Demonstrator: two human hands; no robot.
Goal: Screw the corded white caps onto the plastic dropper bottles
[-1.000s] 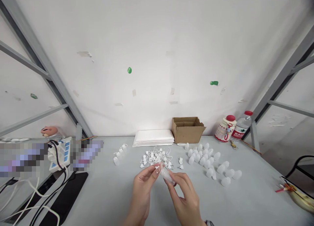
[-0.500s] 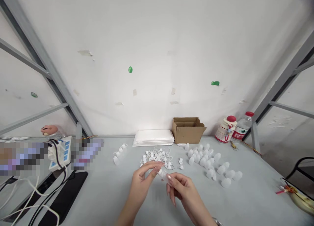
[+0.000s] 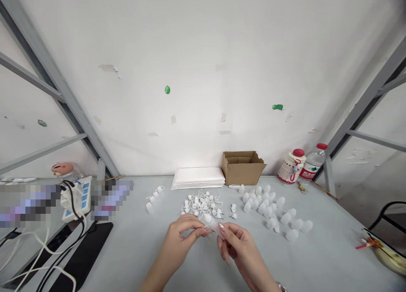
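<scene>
Near the table's front middle, my two hands meet at one small piece: a white cap joined to or touching a frosted translucent cup [image 3: 218, 229]. My right hand [image 3: 236, 243] pinches the cup between thumb and fingertips. My left hand [image 3: 184, 235] is closed at the white cap [image 3: 207, 219], thumb and fingertips just below it; a thin pale strand shows by the fingers. Whether the two parts are joined is hidden. Just behind lies a pile of white caps with cords [image 3: 203, 202]. Several frosted cups [image 3: 268, 207] stand loosely grouped to the right.
A row of capped cups [image 3: 154, 197] stands to the left. Behind are a white stack of flat sheets [image 3: 199, 178] and an open cardboard box [image 3: 243, 173]. Bottles [image 3: 314, 163] stand at the back right. A power strip [image 3: 83, 199] with cables and a black phone-like slab [image 3: 84, 256] lie left.
My left hand has shifted slightly left and down, its fingers now below the white cap rather than over it. My right hand keeps its pinch on the frosted cup, nearly unmoved.
</scene>
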